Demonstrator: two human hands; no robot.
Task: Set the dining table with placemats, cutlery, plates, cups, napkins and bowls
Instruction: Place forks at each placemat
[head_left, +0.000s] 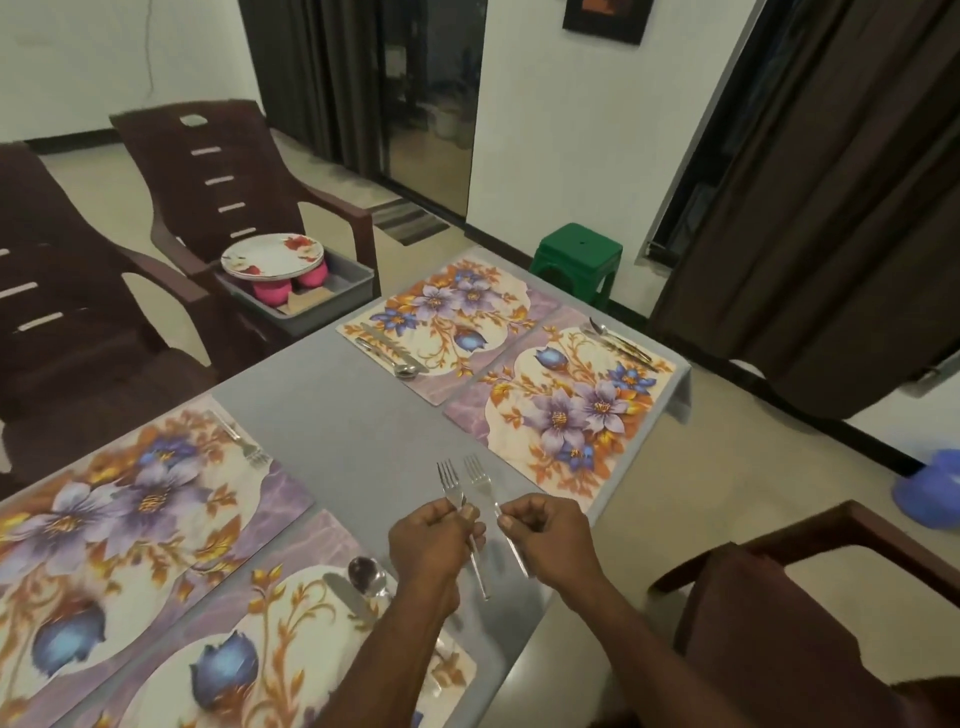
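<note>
Fingers of the left hand (434, 540) curl round the slim handle of a shiny metal fork (464, 525), tines pointing up the frame; beside it the right hand (550, 538) pinches a 2nd fork (493, 512) the same way. Both forearms reach in from the lower edge, the hands close together just below the frame's centre, over the smooth grey table (343, 415).

Lower left of the hands, a spoon (366, 574) and a blunt knife (350, 597) lie on a glossy rectangular placemat (249, 649) printed with purple and blue flowers. A 2nd mat (130, 509) at far left carries a fork (241, 439). Above centre, 2 more mats lie side by side: the left one (452, 322) holds a knife and spoon (387, 353), the right one (571, 410) has cutlery (621, 340) at its far edge.

At upper left, floral plates (272, 255) are stacked on pink cups (291, 286) in a grey tub (332, 306) on a slatted brown plastic chair (218, 176). A green stool (579, 257) stands beyond the table.
</note>
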